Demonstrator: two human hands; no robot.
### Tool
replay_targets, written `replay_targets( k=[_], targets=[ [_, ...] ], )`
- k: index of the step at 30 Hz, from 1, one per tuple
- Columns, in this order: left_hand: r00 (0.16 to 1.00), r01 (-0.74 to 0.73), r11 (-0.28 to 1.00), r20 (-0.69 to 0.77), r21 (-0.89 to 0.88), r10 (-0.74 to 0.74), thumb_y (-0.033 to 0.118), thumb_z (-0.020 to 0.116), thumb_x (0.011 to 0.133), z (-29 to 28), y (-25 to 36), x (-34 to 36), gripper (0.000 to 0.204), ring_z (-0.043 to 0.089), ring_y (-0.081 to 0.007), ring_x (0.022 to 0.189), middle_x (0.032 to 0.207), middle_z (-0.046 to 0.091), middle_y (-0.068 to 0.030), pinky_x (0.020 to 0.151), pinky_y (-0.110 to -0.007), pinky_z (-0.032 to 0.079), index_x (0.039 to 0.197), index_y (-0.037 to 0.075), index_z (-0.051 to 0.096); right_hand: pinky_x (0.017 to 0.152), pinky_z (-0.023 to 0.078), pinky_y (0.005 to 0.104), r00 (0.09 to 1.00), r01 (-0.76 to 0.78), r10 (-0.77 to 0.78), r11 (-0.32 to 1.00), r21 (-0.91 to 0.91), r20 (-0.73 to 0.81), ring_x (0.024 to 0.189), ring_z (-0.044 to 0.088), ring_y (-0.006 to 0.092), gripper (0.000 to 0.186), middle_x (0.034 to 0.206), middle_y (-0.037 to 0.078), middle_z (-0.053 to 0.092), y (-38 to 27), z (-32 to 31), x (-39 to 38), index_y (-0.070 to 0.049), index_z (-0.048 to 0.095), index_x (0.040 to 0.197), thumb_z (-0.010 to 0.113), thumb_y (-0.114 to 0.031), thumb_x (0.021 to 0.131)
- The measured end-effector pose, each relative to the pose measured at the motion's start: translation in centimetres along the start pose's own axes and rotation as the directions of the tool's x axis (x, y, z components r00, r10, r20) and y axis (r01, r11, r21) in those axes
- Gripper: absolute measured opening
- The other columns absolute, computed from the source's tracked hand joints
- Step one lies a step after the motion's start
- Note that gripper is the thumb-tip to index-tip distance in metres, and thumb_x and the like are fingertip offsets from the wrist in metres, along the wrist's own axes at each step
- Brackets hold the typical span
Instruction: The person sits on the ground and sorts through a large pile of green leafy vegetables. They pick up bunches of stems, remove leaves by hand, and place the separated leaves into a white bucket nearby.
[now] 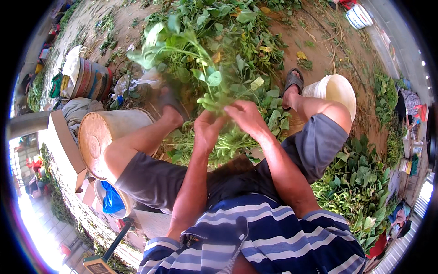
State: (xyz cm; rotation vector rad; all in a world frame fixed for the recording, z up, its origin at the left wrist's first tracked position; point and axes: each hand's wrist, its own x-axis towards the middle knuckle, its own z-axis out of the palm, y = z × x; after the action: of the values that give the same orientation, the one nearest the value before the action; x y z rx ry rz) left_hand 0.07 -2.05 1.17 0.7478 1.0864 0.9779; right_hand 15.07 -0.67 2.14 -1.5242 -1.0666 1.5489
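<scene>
Leafy stem point(213, 78) slanted lengthwise forward-left, beyond left fingers point(218, 121) that clasped its base; whether right fingers point(234, 112) gripped was unclear

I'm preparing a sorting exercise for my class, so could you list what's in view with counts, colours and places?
leafy stalk: one, green, centre
plant heap: one, green, upper centre
pods: too many to count, green, below centre
plant pile: one, green, lower right
large bucket: one, white, right
small bucket: one, white, upper right
banded bucket: one, multicoloured, upper left
tub: one, off-white, left
pail: one, white, lower left
bag: one, blue, inside the pail
edge clutter: too small to count, mixed colours
shorts: one pair, dark grey, lower centre
striped shirt: one, blue and white, bottom
left hand: one, bare, centre
right hand: one, bare, centre
</scene>
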Motion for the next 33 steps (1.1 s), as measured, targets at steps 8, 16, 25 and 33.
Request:
replay_targets(
  k=[8,16,25,33],
  targets=[
    [0.994,0.081,0.994,-0.076,0.073,-0.075,0.002,0.061,0.088,0.3,-0.3,0.3,0.027,0.064,-0.013,0.081,0.098,0.069,-0.0071,0.07,-0.026,0.052,0.115,0.0,0.062,0.053,0.039,0.0337,0.99,-0.006,-0.011,0.993,-0.116,-0.14,0.058,0.051,0.0145,0.03,0.062,0.007,0.059,2.2,0.4,0.3,0.004,0.065,0.078,0.064,-0.025,0.085],
    [0.997,0.078,0.997,-0.011,0.013,-0.078,0.0,0.066,0.087,-0.4,-1.0,0.4,0.023,0.059,-0.0082,0.076,0.094,0.068,-0.0026,0.068,-0.023,0.047,0.11,0.0,0.065,0.041,0.031,0.0223,0.997,-0.064,0.064,0.998,0.003,-0.052,0.051,0.046,0.0055,0.022,0.068,0.0,0.056,2.1,-0.1,0.7,0.0,0.066,0.094,0.064,-0.021,0.088],
    [0.998,0.047,0.999,-0.039,-0.025,-0.048,0.007,0.065,0.088,-0.4,-1.5,0.4,0.019,0.064,-0.0115,0.074,0.09,0.069,-0.0067,0.063,-0.025,0.052,0.104,-0.003,0.066,0.041,0.028,0.0251,0.95,-0.311,0.271,0.822,0.477,0.154,0.048,0.038,0.0065,0.021,0.058,-0.004,0.039,0.9,-0.5,-0.1,-0.009,0.053,0.073,0.061,-0.021,0.089],
    [0.997,0.062,0.998,-0.038,0.02,-0.062,0.001,0.07,0.085,-0.3,-0.1,0.2,0.015,0.059,-0.0078,0.076,0.089,0.07,-0.0023,0.069,-0.023,0.047,0.1,-0.001,0.07,0.045,0.026,0.0245,0.928,-0.367,0.265,0.769,0.524,0.262,0.051,0.035,0.0062,0.009,0.062,-0.005,0.037,1.3,-0.7,-0.1,-0.011,0.052,0.08,0.055,-0.013,0.087]
  ],
)
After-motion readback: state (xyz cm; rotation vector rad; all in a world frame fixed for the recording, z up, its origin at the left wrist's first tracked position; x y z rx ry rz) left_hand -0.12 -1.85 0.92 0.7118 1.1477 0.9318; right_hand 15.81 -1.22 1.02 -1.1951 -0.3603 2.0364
